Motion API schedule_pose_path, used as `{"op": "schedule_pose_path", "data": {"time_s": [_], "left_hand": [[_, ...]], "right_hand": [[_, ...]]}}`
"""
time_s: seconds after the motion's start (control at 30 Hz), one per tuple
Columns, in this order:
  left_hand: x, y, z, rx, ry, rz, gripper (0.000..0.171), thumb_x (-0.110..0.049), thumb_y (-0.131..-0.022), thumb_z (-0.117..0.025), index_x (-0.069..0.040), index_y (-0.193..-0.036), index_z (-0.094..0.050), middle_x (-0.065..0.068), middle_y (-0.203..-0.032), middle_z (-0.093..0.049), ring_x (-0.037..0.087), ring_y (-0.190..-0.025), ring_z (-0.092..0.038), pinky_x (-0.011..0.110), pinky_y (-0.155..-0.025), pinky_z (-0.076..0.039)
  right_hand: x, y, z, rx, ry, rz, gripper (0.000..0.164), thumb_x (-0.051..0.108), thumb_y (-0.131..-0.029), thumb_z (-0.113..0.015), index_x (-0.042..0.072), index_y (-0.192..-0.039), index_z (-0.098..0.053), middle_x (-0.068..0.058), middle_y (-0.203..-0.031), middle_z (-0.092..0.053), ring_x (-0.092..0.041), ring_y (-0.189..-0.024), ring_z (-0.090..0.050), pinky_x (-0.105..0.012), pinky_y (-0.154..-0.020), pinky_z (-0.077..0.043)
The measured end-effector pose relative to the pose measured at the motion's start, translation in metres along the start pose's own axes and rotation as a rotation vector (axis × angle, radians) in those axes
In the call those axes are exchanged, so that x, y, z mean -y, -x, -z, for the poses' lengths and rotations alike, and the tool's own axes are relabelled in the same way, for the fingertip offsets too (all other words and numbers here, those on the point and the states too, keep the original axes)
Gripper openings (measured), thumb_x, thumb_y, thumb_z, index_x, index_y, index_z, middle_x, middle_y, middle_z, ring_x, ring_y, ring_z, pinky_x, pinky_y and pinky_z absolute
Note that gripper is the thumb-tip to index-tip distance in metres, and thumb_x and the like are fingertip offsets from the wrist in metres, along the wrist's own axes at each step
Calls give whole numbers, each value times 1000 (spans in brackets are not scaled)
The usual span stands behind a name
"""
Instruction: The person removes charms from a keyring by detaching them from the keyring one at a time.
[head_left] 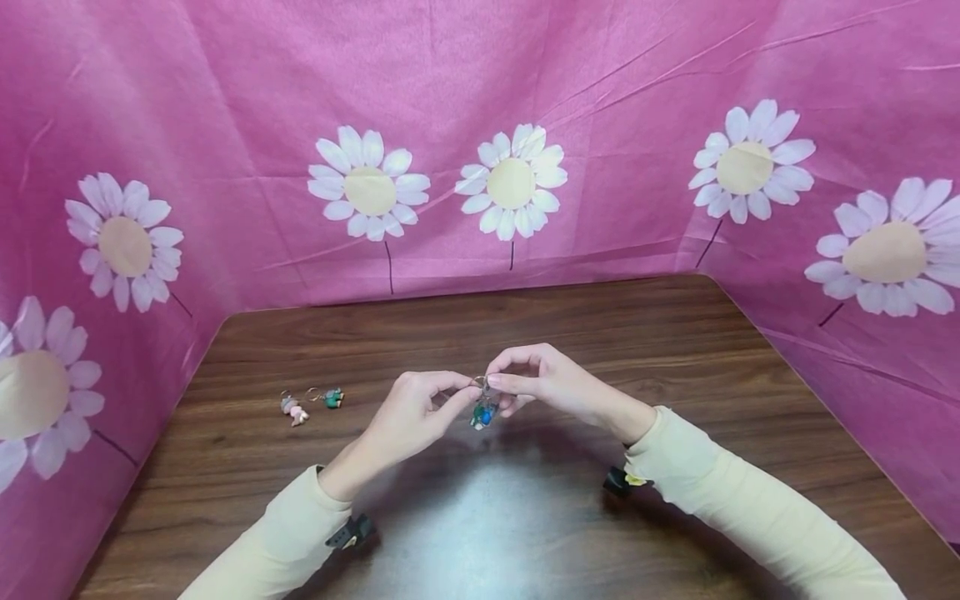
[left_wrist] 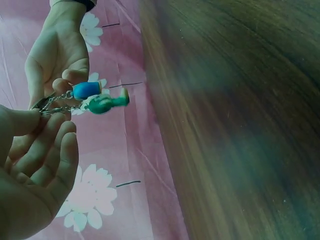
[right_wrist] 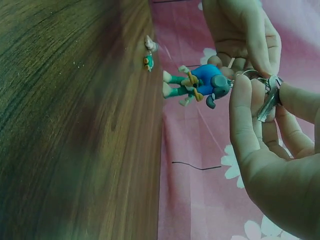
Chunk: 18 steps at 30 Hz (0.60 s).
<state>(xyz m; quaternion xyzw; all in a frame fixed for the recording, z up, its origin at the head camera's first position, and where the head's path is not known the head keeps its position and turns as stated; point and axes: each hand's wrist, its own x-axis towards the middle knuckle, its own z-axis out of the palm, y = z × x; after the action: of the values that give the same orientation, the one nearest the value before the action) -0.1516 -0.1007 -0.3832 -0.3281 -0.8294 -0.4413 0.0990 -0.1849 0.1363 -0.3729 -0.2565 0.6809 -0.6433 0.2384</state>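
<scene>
Blue figure (left_wrist: 86, 90) and green figure (left_wrist: 102, 103), two charms side by side, hang on short chains from metal rings (head_left: 481, 382) held between both hands, above the tabletop (head_left: 637, 333). The left hand (head_left: 411, 417) pinches the rings between thumb and forefinger; the right hand (head_left: 551, 383) pinches the metal just beside it. Two more keychains lie near each other, left of the hands: one pink-and-grey (head_left: 295, 410), one green (head_left: 333, 398). Brown wood grain covers the surface; pink cloth (head_left: 247, 83) printed with six white daisies (head_left: 510, 183) surrounds it.
</scene>
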Motion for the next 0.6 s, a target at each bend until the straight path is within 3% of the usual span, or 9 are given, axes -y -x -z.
{"op": "schedule_pose_path", "data": {"time_s": [0.17, 0.27, 0.43, 0.53, 0.6], "left_hand": [[-3, -2, 3, 21, -84, -30, 10, -19, -98, -70, -15, -97, -78, -9, -80, -70, 4, -57, -54, 20, -50, -47], [-3, -3, 3, 32, -109, -36, 10, -20, -98, -70, -16, -96, -78, -13, -78, -67, -1, -56, -51, 20, -50, -46], [-4, -5, 3, 47, -65, 1, 11, -21, -100, -68, -17, -96, -78, -14, -78, -66, 5, -54, -50, 22, -47, -43], [-5, -6, 2, 52, -23, 51, 12, -22, -101, -66, -18, -97, -77, -14, -78, -66, 7, -52, -45, 23, -45, -39], [-6, -6, 1, 48, -3, 83, 12, -23, -101, -66, -18, -97, -76, -12, -79, -67, 8, -53, -45, 23, -46, -38]], "right_hand": [[-2, 0, 3, -6, 17, 1, 21, 13, -100, -66, -4, -112, -68, -23, -98, -71, -31, -76, -71, -63, -80, -55], [-3, 0, 4, -10, 27, -1, 22, 13, -100, -66, -3, -114, -68, -22, -98, -72, -23, -73, -70, -59, -78, -57], [-3, -1, 4, -11, 20, 3, 22, 14, -101, -65, -1, -118, -66, -18, -99, -69, -21, -73, -68, -59, -77, -58], [-3, 0, 4, -18, 15, 25, 21, 12, -101, -65, -1, -117, -65, -17, -103, -69, -23, -83, -71, -60, -79, -57], [-4, 1, 4, -36, 37, 52, 19, 11, -100, -65, -1, -115, -67, -15, -105, -69, -23, -90, -70, -54, -81, -59]]}}
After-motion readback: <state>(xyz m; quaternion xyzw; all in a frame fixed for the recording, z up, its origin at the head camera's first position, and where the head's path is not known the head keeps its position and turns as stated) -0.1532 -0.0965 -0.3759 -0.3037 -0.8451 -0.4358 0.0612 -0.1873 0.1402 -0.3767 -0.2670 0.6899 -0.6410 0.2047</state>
